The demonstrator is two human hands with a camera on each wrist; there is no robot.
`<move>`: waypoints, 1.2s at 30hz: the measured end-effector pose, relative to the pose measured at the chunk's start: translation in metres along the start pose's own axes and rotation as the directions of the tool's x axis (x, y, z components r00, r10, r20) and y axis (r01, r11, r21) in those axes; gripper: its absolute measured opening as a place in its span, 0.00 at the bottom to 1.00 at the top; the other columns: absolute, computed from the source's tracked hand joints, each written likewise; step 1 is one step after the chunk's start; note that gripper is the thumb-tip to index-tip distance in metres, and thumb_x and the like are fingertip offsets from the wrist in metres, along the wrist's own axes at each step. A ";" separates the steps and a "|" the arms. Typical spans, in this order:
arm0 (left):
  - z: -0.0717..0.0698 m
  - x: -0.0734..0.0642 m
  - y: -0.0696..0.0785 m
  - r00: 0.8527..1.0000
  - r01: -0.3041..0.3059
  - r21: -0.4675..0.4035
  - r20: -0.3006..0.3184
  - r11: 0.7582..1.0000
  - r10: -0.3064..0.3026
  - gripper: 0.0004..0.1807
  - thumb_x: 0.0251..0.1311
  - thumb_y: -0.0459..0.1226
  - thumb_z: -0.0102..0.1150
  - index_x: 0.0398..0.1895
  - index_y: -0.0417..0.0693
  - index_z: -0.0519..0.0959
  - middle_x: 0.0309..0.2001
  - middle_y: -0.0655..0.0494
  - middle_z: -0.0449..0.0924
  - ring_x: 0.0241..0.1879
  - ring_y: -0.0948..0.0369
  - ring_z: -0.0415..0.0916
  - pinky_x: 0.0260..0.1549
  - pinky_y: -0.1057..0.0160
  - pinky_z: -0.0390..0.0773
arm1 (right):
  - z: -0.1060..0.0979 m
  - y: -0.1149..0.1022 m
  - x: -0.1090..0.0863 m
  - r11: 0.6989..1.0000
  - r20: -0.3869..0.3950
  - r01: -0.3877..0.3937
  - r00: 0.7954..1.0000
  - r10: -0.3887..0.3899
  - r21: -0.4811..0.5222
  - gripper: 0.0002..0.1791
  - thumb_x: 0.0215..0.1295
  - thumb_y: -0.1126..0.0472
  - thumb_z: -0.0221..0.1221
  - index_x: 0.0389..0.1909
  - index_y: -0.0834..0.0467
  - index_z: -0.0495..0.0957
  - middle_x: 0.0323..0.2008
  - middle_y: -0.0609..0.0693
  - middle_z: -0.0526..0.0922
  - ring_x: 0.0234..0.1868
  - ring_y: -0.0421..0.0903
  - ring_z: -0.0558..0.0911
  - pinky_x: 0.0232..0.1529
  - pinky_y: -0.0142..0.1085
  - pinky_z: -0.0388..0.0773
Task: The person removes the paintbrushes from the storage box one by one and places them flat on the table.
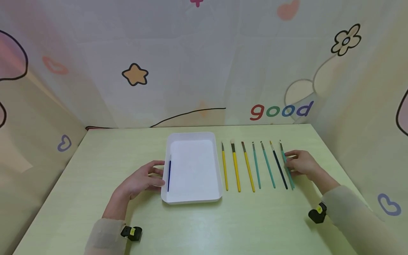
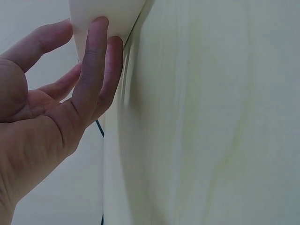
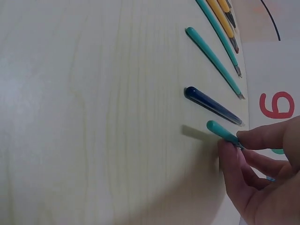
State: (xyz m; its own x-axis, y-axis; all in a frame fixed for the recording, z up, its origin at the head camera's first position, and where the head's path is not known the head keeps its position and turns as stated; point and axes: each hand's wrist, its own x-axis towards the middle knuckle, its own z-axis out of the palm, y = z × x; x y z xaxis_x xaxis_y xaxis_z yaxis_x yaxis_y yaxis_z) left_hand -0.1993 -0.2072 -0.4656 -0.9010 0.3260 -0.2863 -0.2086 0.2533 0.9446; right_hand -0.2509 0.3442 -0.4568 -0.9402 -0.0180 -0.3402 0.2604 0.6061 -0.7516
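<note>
A white rectangular tray [image 1: 194, 200] stands mid-table with a thin dark blue paintbrush [image 1: 169, 175] lying along its left side. Against the tray's outer left wall rest the fingertips of my left hand [image 1: 144, 180], loosely bent; the left wrist view shows them touching the white wall [image 2: 105, 11]. At the far right end of the brush row, my right hand [image 1: 301, 163] pinches a turquoise paintbrush [image 3: 220, 130] between thumb and fingers. Its handle end is lifted slightly off the table, with a shadow apart from it. A dark navy paintbrush [image 1: 278, 164] lies just left of it.
Left along the row lie two turquoise paintbrushes [image 1: 268, 165] and three yellow-handled paintbrushes [image 1: 236, 166], bristles toward the back. The pale wooden table [image 1: 223, 230] ends at a printed fabric backdrop [image 1: 191, 88], which also rises on both sides.
</note>
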 end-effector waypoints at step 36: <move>0.001 -0.001 0.002 1.000 -0.010 -0.025 0.010 1.000 0.010 0.41 0.60 0.25 0.65 0.76 0.39 0.60 0.60 0.34 0.70 0.48 0.47 0.81 0.47 0.49 0.85 | 0.009 0.000 -0.004 0.964 -0.150 0.036 0.986 -0.077 -0.262 0.25 0.66 0.66 0.63 0.57 0.79 0.68 0.41 0.66 0.78 0.24 0.46 0.79 0.25 0.34 0.80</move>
State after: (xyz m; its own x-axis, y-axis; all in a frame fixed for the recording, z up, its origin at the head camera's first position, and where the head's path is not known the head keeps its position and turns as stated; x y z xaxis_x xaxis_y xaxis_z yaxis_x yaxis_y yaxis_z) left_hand -0.1984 -0.2064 -0.4630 -0.8992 0.3378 -0.2781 -0.2087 0.2275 0.9511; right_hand -0.2448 0.3372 -0.4606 -0.9798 0.0548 -0.1922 0.1598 0.7922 -0.5889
